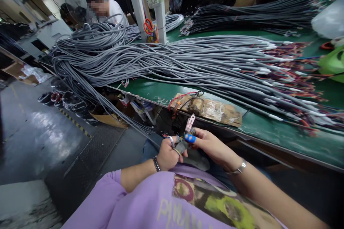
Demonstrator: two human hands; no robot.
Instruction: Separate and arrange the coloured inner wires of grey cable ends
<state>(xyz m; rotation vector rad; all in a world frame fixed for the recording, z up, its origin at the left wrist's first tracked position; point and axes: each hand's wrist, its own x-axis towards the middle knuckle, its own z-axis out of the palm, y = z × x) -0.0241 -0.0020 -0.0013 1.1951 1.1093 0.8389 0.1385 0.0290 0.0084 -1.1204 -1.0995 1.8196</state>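
Two hands close together on my feed, 6 to 5 o'clock from centre. Left hand (167,155) has its fingers curled around a grey cable end (171,141), at the right hand's 9 o'clock. Right hand (206,140) pinches a pink piece (190,123) (can't ID it; blue cover (190,138) on the thumb). From the hands: wooden board (231,115) at 1 o'clock on the green bench (150,87), grey cable bundle (166,57) at 12, co-worker (116,12) at 11.
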